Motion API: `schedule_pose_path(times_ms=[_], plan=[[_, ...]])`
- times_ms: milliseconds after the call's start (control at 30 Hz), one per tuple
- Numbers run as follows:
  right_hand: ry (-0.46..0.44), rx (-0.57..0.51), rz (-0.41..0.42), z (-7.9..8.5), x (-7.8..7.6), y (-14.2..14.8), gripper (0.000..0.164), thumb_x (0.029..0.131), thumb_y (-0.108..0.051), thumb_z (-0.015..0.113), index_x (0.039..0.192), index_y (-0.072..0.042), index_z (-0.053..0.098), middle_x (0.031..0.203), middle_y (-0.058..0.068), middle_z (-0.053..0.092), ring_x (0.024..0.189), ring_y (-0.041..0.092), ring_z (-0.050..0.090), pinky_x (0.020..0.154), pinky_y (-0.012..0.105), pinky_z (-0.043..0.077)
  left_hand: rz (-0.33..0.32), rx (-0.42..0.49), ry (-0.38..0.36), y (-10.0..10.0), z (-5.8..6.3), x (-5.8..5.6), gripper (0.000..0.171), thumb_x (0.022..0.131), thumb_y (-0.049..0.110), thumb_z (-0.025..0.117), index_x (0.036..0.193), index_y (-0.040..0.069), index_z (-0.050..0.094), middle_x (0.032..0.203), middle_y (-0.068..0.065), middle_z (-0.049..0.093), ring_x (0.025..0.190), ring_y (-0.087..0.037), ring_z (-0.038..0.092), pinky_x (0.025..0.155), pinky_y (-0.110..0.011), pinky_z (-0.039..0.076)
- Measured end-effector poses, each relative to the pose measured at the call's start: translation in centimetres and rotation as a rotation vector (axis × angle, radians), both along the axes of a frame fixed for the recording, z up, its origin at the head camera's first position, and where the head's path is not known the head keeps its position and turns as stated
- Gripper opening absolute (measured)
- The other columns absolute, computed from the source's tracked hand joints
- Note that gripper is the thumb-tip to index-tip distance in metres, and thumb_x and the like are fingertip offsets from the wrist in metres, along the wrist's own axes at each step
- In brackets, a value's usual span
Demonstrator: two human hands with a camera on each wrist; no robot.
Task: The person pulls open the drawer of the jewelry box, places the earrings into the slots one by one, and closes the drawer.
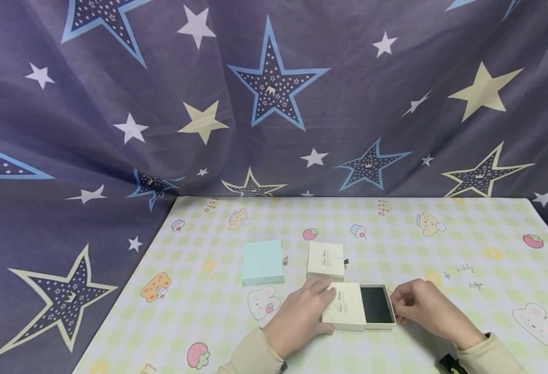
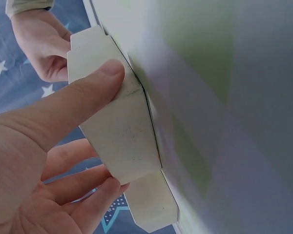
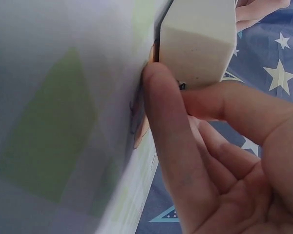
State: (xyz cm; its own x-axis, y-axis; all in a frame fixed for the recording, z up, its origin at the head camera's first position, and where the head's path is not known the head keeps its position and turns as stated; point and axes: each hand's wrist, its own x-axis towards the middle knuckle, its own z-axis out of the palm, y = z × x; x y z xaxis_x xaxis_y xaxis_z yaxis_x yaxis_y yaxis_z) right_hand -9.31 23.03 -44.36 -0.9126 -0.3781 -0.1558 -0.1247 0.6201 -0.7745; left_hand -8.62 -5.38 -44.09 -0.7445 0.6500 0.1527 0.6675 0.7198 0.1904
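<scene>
We judge the step in hand to be drawing out the drawer (image 1: 377, 305) of a cream box (image 1: 348, 304), which sits about midway between the side edges of the table (image 1: 227, 322), well out from its back edge. Our left hand (image 1: 302, 311) grips the sleeve, thumb on the near side; our right hand (image 1: 425, 306) seems to pinch the dark tab (image 3: 182, 86) at the drawer's end. The next move probably calls for a level pull with the sleeve held firm. Partly extended, the box has its long axis roughly parallel to the back edge, drawer pointing toward the right edge.
</scene>
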Motion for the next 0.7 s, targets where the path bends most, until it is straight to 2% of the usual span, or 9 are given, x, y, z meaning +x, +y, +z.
schedule_pose_path(times_ms=[200,433,700], plan=[[-0.007,-0.003,0.000,0.02,0.01,0.01,0.010,0.087,0.003,0.064,0.083,-0.003,0.071,0.067,-0.001,0.068,0.058,0.013,0.065,0.055,0.025,0.056,0.005,-0.008,0.003,0.05,-0.01,0.04,0.061,0.071,0.036,0.087,0.122,0.010,0.065,0.139,-0.009,0.057,0.132,-0.019,0.049,0.102,-0.030,0.049],[0.031,0.031,-0.005,0.00,0.06,-0.01,0.010,0.087,0.001,0.065,0.082,-0.005,0.071,0.065,-0.004,0.067,0.056,0.010,0.063,0.054,0.023,0.053,0.009,-0.004,-0.002,0.17,-0.01,0.03,0.057,0.072,0.035,0.087,0.118,0.010,0.064,0.139,-0.009,0.057,0.132,-0.019,0.050,0.101,-0.030,0.050],[0.069,0.063,-0.023,0.16,0.05,-0.14,0.009,0.085,-0.001,0.067,0.084,-0.006,0.073,0.066,-0.005,0.068,0.056,0.008,0.062,0.055,0.022,0.052,-0.016,-0.020,0.032,0.31,0.07,-0.12,0.064,0.073,0.039,0.086,0.126,0.011,0.061,0.139,-0.008,0.056,0.130,-0.020,0.051,0.103,-0.031,0.048]])
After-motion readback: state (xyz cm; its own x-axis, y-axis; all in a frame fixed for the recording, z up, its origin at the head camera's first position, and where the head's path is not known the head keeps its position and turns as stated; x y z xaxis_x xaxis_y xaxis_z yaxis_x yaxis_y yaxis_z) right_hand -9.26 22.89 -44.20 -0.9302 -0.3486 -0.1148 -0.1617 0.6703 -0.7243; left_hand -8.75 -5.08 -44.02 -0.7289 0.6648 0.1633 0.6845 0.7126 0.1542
